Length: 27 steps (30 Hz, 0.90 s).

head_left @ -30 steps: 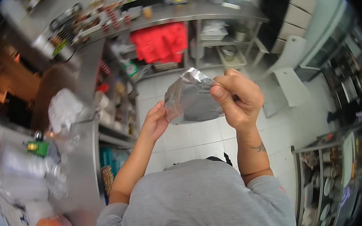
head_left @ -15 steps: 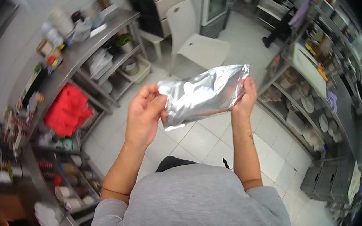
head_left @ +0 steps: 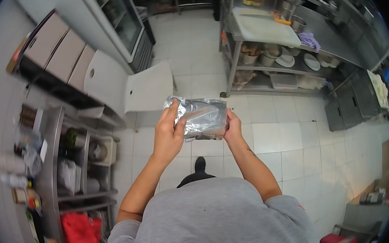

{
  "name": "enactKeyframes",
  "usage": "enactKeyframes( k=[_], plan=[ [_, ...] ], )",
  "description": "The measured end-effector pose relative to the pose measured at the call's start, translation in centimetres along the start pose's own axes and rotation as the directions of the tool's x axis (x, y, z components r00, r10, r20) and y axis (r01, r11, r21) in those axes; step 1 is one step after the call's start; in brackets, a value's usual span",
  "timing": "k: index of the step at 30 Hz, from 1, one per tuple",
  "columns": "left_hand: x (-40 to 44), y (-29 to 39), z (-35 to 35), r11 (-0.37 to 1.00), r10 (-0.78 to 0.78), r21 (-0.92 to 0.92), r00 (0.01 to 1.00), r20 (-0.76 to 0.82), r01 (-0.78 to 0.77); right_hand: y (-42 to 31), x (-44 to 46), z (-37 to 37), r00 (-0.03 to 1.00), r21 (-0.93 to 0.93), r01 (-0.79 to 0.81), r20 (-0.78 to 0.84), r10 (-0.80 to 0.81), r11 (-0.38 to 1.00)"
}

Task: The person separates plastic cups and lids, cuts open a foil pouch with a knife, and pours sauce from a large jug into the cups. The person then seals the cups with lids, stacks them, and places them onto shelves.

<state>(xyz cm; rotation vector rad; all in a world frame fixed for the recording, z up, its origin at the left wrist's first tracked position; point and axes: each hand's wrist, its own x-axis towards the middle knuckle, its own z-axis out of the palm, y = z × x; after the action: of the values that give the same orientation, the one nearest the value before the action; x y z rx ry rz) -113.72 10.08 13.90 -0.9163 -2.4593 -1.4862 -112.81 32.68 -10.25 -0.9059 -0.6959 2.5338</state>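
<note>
A shiny silver foil pouch is held out in front of my body, above the tiled floor. My left hand grips its left end, fingers behind or over the edge and thumb on the near face. At the opposite end, my right hand pinches the right edge. The foil is creased and reflects light. No print can be made out on it, and whatever it contains is hidden.
Left of me stand a white chair, a drawer unit and a metal shelf with containers. Ahead is a glass-door fridge. A steel worktable with a white cutting board stands ahead right, grey crates beyond it.
My body and view have turned to the right, bringing the worktable ahead. The foil pouch is now more level and lower in view, and my left fingers have shifted on it.
</note>
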Motion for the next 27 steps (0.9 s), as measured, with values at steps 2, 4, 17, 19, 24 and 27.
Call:
enactKeyframes(
  k=[2,4,17,19,24,27],
  plan=[
    [4.2,-1.2,0.5,1.0,0.019,-0.024,0.998,0.057,-0.017,-1.9,0.9,1.4,0.994,0.1,-0.017,0.109,0.006,0.995],
    [8.7,-0.2,1.1,0.993,0.111,-0.053,0.987,0.117,-0.105,-4.1,1.1,2.7,0.976,0.152,-0.081,0.211,0.048,0.985],
    [26.5,0.8,15.6,0.874,0.485,-0.203,0.808,0.336,-0.441,-14.8,8.4,3.3,0.95,-0.194,0.256,-0.128,-0.283,0.947],
    [28.3,3.0,18.4,0.823,0.567,-0.177,0.758,0.322,-0.54,-16.2,13.6,1.2,0.954,-0.094,0.291,-0.052,-0.296,0.952],
    [34.0,7.6,23.9,0.777,0.568,-0.022,0.687,0.453,-0.629,-25.0,19.6,3.6,0.917,0.127,0.397,-0.013,-0.399,0.909],
    [37.9,8.0,26.5,0.805,0.453,0.09,0.705,0.546,-0.587,-31.1,22.9,1.3,0.892,0.112,0.436,0.078,-0.446,0.893]
  ],
)
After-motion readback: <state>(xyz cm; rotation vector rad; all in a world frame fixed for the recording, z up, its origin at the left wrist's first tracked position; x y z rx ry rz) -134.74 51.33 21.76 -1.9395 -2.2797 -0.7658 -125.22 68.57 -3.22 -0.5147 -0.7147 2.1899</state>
